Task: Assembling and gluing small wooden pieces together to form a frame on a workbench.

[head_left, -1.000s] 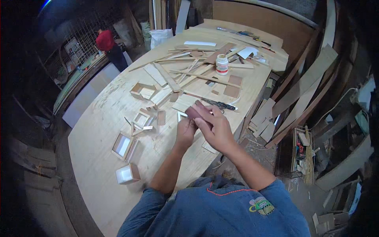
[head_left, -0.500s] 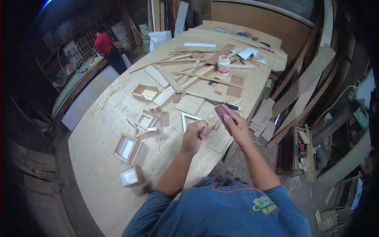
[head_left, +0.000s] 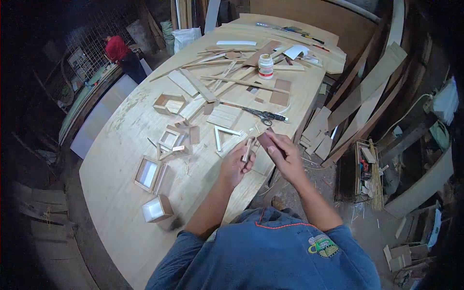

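My left hand (head_left: pixel 233 165) is closed round a small wooden piece (head_left: pixel 248 151), whose pale end stands up between thumb and fingers. Close beside it, my right hand (head_left: pixel 290 158) grips a flat reddish-brown sanding block (head_left: pixel 269 144). The block's near edge points toward the wooden piece, with a small gap between them. Just beyond my hands lie a white-edged V-shaped frame (head_left: pixel 225 135) and black scissors (head_left: pixel 267 116). Left of them sit small wooden frames (head_left: pixel 170 139), an open box (head_left: pixel 169 103), a box with a pale panel (head_left: pixel 147 175) and another with a white face (head_left: pixel 155 210).
Wood strips (head_left: pixel 246 82) and a white glue jar (head_left: pixel 266 66) cover the far part of the pale worktable (head_left: pixel 113 212). Planks (head_left: pixel 372 101) lean along the right. A crate of offcuts (head_left: pixel 362 169) stands on the floor. A person in red (head_left: pixel 117 49) works at another bench.
My left hand has turned and opened somewhat, so the small wooden piece now shows in it. The right hand has brought the sanding block lower and nearer. The view has shifted slightly.
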{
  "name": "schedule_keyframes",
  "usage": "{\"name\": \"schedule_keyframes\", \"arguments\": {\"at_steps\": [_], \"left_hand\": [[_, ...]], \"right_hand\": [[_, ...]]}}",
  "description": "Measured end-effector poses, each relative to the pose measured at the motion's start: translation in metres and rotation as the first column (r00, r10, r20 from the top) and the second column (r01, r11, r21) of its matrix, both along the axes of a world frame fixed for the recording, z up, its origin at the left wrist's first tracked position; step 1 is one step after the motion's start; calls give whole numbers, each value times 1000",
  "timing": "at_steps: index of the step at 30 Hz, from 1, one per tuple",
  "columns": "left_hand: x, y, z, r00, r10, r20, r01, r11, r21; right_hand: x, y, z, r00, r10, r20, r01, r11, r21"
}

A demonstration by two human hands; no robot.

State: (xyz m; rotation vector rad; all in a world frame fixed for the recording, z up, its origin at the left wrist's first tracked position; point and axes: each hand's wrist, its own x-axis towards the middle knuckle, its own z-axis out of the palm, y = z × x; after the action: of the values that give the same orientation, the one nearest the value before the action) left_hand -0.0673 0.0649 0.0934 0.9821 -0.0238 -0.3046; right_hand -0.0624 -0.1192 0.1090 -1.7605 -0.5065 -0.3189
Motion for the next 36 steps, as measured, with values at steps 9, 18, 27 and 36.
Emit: {"name": "schedule_keyframes", "arguments": {"at_steps": [9,18,27,36], "left_hand": [[-6,-15,-27,944,294,-152,-320,926,-200],[-11,-17,-13,877,473,-85,-480,867,-133],[-9,-18,-5,917,385,103,-360,912,-195],[-3,-17,0,894,373,249,-392,919,32]], "right_hand": [[-17,29,0,980,-65,188,92,986,-139],[-29,51,12,962,-57,268,137,948,-287],[-14,54,28,923,-211,321,306,908,-287],[-5,45,32,892,-206,402,321,915,-243]]}}
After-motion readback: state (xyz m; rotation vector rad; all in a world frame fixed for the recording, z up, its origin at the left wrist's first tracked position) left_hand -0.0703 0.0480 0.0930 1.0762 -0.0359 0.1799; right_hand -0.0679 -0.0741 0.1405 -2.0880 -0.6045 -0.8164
